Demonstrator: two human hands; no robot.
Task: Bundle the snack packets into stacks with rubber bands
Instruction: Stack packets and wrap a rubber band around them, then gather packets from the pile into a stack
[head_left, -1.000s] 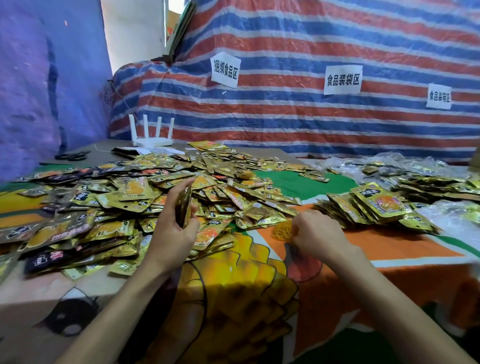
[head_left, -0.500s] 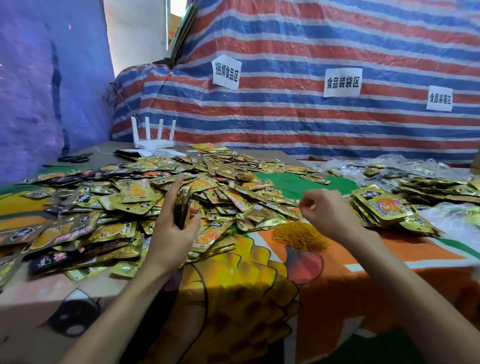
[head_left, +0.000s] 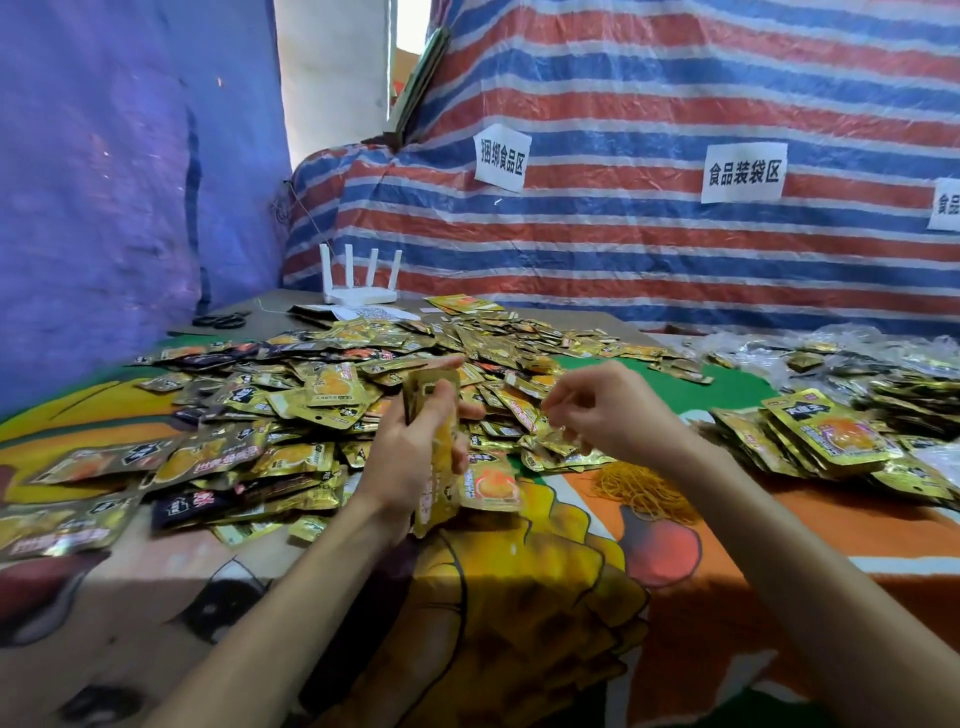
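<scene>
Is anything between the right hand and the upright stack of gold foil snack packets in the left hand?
Nothing visible. Open air separates the right hand from the stack of gold foil snack packets gripped by the left hand; loose packets lie below.

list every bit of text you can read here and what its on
"捆绑食品区": left white paper sign on the striped tarp.
"食品装袋区": middle white paper sign on the same tarp.
"食品", the rest cut off by the frame edge: right white paper sign.
Print on the snack packets: too blurred to read.
</scene>
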